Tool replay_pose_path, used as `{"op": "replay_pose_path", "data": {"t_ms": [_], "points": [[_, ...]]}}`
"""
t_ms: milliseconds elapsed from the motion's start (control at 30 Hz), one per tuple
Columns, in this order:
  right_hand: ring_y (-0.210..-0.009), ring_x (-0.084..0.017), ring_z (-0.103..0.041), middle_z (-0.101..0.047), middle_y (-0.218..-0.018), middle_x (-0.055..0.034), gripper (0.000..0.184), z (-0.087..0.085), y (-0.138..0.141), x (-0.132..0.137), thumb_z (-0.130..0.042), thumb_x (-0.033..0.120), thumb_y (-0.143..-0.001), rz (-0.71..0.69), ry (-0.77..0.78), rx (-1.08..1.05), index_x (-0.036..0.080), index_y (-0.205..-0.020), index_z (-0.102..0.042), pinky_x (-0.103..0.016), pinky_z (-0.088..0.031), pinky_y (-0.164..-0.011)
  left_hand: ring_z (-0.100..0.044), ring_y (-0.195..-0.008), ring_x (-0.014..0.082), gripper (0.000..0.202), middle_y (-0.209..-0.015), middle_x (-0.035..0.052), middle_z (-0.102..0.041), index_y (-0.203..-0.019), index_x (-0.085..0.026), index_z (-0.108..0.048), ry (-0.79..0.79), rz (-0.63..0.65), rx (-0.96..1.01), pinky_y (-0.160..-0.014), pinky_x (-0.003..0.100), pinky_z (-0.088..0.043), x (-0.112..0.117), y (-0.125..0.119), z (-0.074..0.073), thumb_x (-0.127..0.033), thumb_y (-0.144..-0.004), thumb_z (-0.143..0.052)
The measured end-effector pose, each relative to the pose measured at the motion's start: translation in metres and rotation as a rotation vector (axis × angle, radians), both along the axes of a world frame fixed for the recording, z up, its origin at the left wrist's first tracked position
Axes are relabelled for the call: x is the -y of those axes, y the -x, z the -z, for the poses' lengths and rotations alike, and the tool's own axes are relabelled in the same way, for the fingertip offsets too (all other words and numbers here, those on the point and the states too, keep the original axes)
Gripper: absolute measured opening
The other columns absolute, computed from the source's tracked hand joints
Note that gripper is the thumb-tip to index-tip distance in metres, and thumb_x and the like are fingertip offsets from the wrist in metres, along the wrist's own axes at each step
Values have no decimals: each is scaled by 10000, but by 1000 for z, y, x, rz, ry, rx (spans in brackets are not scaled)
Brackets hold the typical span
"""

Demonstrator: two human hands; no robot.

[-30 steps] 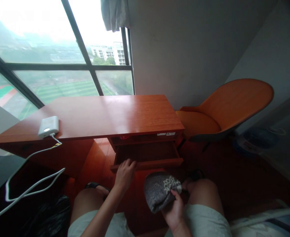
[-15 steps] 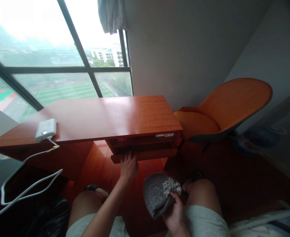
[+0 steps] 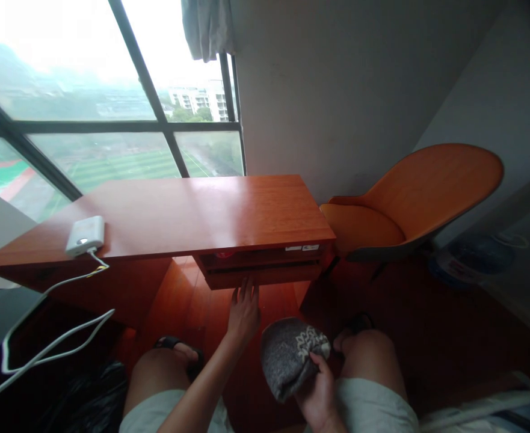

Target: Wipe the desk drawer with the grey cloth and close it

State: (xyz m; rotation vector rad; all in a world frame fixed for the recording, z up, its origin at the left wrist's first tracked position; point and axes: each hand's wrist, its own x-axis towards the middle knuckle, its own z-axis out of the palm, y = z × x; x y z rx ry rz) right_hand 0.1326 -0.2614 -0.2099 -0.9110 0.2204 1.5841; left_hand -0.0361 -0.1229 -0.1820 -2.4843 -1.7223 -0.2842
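Note:
My left hand (image 3: 245,311) has its fingers stretched out against the front of a wooden drawer (image 3: 269,278), which stands slightly out under the desk top, a narrow dark gap showing above it. In my right hand (image 3: 317,391) is a grey knitted hat (image 3: 286,355) with a cream pattern, gripped at its lower right side by thumb and fingers. The hat hangs above the floor between my knees, apart from the drawer.
A white power bank (image 3: 85,234) with a white cable (image 3: 57,287) lies on the left of the reddish desk (image 3: 201,210). At the right stand an orange chair (image 3: 440,186) and a large water bottle (image 3: 467,261). A black plastic bag (image 3: 84,391) is at lower left.
The drawer has slid inward, from further open to nearly closed. My left hand has gone from its top edge to flat fingers on its front. The hat has stayed in my right hand.

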Motion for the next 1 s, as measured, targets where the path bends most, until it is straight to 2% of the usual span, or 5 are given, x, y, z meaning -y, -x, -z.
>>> {"op": "replay_pose_path", "data": {"t_ms": [267, 467, 600, 700, 1000], "points": [[-968, -257, -658, -750, -943, -31, 314, -2, -3, -5, -617, 372, -687, 23, 31, -175, 228, -960, -674, -466, -489, -888, -365, -1346, 272, 657, -1391, 199, -478, -1395, -91, -398, 234, -18, 316, -1101, 464, -245, -24, -4, -2, -14, -743, -395], [-1067, -266, -616, -726, -1054, -59, 358, -20, -13, -13, -610, 438, -705, -41, -68, -226, 224, -983, -683, -481, -460, -926, -537, -1194, 255, 404, -1224, 151, -632, -1226, -133, -582, 856, -36, 867, -1036, 394, -360, -31, -5, -14, -297, -888, -433], [-1061, -292, -620, -728, -1032, -89, 426, -30, -20, -21, -606, 553, -680, -220, -86, -177, 217, -924, -703, -495, -460, -906, -655, -995, 242, 636, -1057, 102, -711, -1086, -157, -658, 1279, -4, 1137, -908, 366, -478, -9, -3, -20, -642, -883, -300], [-1017, -292, -642, -741, -949, -107, 488, -34, -20, -36, -588, 586, -698, -331, -47, -88, 183, -948, -702, -475, -478, -864, -668, -967, 253, 663, -963, 105, -731, -1030, -140, -672, 1640, -86, 1498, -919, 357, -474, 9, -2, -18, -714, -797, -436], [-987, -217, -634, -733, -1022, -31, 456, -25, -23, -69, -663, 532, -699, -212, -118, 668, 224, -1035, -667, -336, -451, -897, -696, -807, 241, 366, -797, 66, -735, -1039, -140, -664, 1358, -133, 1655, -781, 332, -524, 25, -4, -22, -298, -717, -734]]}}
